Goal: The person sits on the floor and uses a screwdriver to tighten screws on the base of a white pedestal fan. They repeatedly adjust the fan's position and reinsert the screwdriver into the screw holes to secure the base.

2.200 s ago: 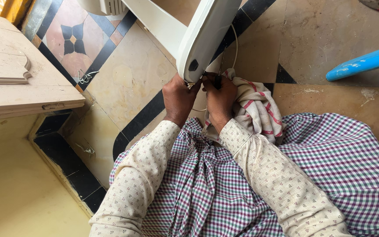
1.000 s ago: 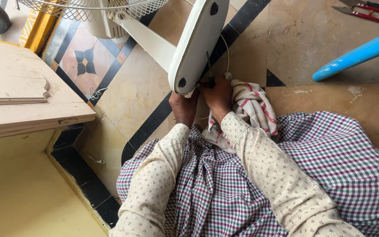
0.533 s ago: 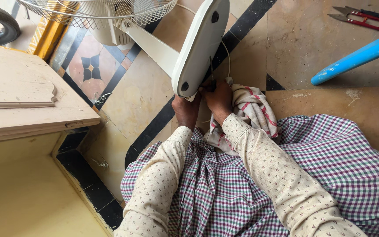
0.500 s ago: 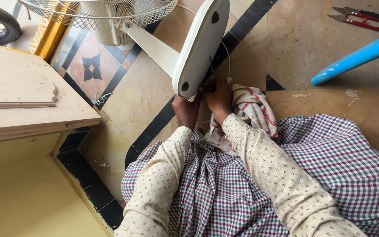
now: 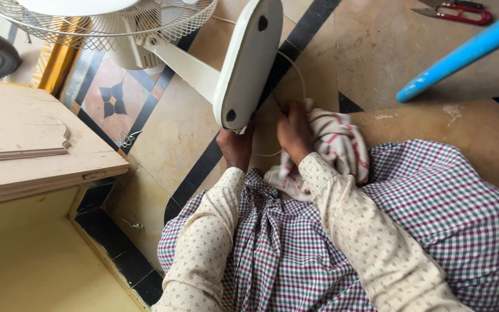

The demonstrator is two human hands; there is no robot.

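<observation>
The fan base (image 5: 248, 63) lies straight ahead of your hands, tipped up on edge on the tiled floor (image 5: 180, 133), its long axis running away from you and slightly to the right, toward the top of the view. Its near, rounded end sits just above your left hand (image 5: 236, 145), which is tucked under that end and touching it; whether the fingers are closed on anything there you cannot tell, since the base hides them. Your right hand (image 5: 293, 130) is just to the right of the base, curled narrow around the thin white cord (image 5: 302, 81) that loops up beside the base, with a striped cloth (image 5: 342, 144) bunched against its wrist. The left hand is the nearer to the base.

The base is a flat, cream-white plastic oval with two dark holes in its face. A white stem (image 5: 183, 66) runs from it to the left, up to the wire fan guard (image 5: 99, 23).
</observation>
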